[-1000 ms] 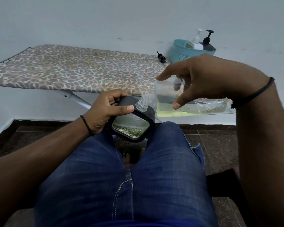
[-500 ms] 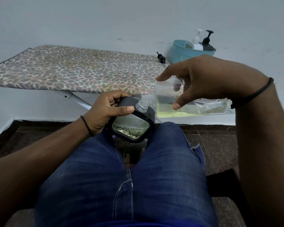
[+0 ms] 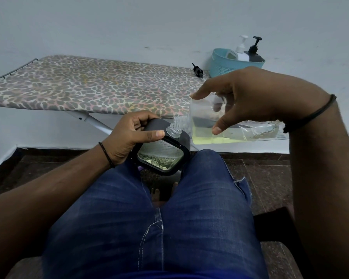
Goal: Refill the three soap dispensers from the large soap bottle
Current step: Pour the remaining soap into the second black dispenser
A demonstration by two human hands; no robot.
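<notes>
While the right hand [image 3: 256,101] grips the tipped large soap bottle [image 3: 220,125] at three o'clock, mouth meeting the dispenser [image 3: 161,152] the left hand [image 3: 129,137] clasps, two pump dispensers [image 3: 247,52] wait at one o'clock, status unclear

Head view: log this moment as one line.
step: pouring | left hand: holds dispenser | right hand: tips bottle, neck at dispenser mouth | basket: two pump bottles

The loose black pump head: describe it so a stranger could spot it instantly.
Find the leopard-print ironing board against the wall. At its far right end stands a teal basket; the loose black pump head lies on the board just left of it, unlike the two pumps mounted on bottles inside the basket.
</notes>
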